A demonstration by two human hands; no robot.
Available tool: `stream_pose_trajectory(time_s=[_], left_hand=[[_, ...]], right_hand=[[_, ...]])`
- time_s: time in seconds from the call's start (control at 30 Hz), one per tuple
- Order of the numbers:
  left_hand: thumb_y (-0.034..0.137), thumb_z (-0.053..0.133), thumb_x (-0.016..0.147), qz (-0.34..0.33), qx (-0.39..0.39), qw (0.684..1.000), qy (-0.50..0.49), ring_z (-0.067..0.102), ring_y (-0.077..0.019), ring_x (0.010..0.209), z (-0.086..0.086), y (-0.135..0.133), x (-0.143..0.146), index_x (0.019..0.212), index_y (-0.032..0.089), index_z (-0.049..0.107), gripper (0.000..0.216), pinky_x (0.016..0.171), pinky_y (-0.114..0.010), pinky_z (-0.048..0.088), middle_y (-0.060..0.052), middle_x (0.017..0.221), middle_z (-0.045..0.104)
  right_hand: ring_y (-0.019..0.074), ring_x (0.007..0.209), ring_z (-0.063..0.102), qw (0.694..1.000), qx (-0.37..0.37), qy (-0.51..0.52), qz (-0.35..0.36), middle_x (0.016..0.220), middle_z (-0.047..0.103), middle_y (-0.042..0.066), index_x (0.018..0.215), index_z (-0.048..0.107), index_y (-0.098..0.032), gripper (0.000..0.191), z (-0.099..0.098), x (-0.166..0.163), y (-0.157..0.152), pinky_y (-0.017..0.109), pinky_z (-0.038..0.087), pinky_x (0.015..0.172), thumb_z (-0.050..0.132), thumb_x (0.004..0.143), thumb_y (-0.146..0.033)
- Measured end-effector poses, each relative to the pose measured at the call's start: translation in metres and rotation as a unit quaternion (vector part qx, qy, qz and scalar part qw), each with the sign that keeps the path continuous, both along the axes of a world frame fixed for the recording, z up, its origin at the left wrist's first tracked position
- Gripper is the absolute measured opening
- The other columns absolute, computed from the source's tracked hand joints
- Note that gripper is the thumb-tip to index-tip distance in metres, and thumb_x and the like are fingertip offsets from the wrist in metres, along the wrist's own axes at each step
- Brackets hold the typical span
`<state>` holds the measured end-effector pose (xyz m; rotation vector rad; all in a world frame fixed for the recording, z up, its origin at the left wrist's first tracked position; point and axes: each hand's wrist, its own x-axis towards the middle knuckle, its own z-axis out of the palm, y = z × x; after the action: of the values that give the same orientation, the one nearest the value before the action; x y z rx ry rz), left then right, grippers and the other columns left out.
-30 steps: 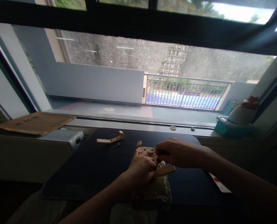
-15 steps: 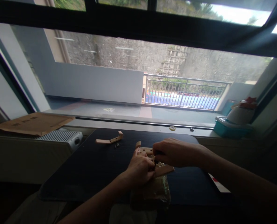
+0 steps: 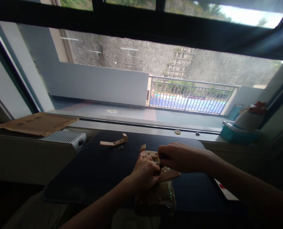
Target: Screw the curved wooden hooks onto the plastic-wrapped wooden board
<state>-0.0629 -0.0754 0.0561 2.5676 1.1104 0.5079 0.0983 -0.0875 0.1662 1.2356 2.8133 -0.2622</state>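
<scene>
The wooden assembly (image 3: pixel 171 174) is held mid-tabletop (image 3: pixel 96 171), partly over a clear plastic bag (image 3: pixel 159 197) at the near edge. The left hand (image 3: pixel 144 173) is curled over it from the near side, grip clamped on the wood. The right hand (image 3: pixel 177 157) is set just behind, grip pinched shut on a small dark tool (image 3: pixel 160 168) pointed down into the assembly. A curved wooden piece (image 3: pixel 114 142) is left farther back, loose screws (image 3: pixel 120 147) just beside it.
</scene>
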Motion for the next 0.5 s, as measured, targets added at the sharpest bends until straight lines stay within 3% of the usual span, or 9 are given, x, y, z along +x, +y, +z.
stream_pose_trajectory(time_s=[0.13,0.23,0.37,0.5], left_hand=[[0.027,0.059,0.072,0.002,0.007,1.000,0.004,0.055,-0.0217,0.093,-0.0005,-0.0001,0.0002,0.059,0.022,0.066,0.016,0.107,-0.051,0.008,0.000,0.070,0.067],[0.028,0.059,0.072,-0.006,0.007,1.000,0.011,0.056,-0.0206,0.090,0.0006,0.0007,-0.0004,0.060,0.022,0.066,0.016,0.107,-0.051,0.008,0.001,0.065,0.065],[0.028,0.058,0.074,-0.010,0.015,1.000,0.014,0.055,-0.0208,0.095,0.0025,0.0003,0.0000,0.060,0.022,0.066,0.017,0.107,-0.051,0.006,0.000,0.074,0.068],[0.025,0.058,0.073,-0.006,0.017,1.000,0.018,0.055,-0.0205,0.094,0.0020,-0.0009,0.0007,0.061,0.022,0.066,0.015,0.107,-0.051,0.005,0.000,0.076,0.069]], right_hand=[[0.0120,0.056,0.047,0.997,0.050,-0.023,-0.051,0.066,0.058,0.002,0.085,0.055,-0.016,0.028,-0.0039,-0.0037,-0.0004,0.025,0.025,0.049,0.037,0.090,-0.036],[0.0111,0.056,0.046,0.998,0.046,-0.021,-0.027,0.068,0.059,0.001,0.088,0.056,-0.017,0.024,0.0006,-0.0022,0.0019,0.024,0.025,0.050,0.043,0.087,-0.037],[0.0088,0.055,0.043,1.000,0.012,0.002,0.022,0.068,0.058,-0.001,0.084,0.058,-0.018,0.014,0.0041,0.0006,0.0014,0.023,0.026,0.050,0.047,0.084,-0.028],[0.0103,0.056,0.044,0.999,0.029,-0.002,-0.023,0.066,0.057,0.001,0.084,0.058,-0.017,0.024,-0.0025,-0.0018,-0.0025,0.024,0.026,0.051,0.041,0.089,-0.033]])
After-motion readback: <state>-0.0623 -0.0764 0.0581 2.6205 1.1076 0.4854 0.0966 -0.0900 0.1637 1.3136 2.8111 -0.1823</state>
